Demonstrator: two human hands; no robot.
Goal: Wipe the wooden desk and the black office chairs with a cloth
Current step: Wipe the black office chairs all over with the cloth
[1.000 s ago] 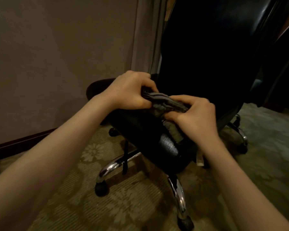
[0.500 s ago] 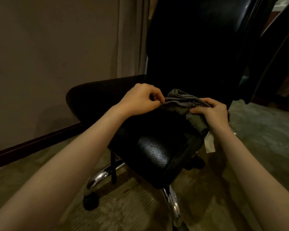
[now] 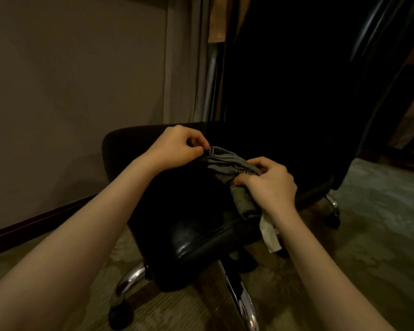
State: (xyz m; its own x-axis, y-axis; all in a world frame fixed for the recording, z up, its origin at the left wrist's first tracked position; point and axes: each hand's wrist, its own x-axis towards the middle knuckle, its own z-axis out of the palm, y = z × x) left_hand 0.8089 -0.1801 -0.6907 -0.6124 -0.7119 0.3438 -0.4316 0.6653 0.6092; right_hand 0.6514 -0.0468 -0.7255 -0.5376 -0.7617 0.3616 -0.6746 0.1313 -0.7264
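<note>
While both hands work the cloth [image 3: 227, 161] on the chair seat [image 3: 191, 225], no wiping is under way.

Left hand [image 3: 177, 146] pinches the cloth's far corner; right hand [image 3: 268, 185] grips the bunched near end, a pale tag [image 3: 270, 232] hanging below. Pulled between them, the cloth is probably being straightened or refolded for a flat wiping face.

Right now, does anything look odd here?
Nothing spilled or damaged. The cloth lies bunched on the black chair seat, left hand pinching and right hand gripping it; a pale tag dangles past the seat edge.
</note>
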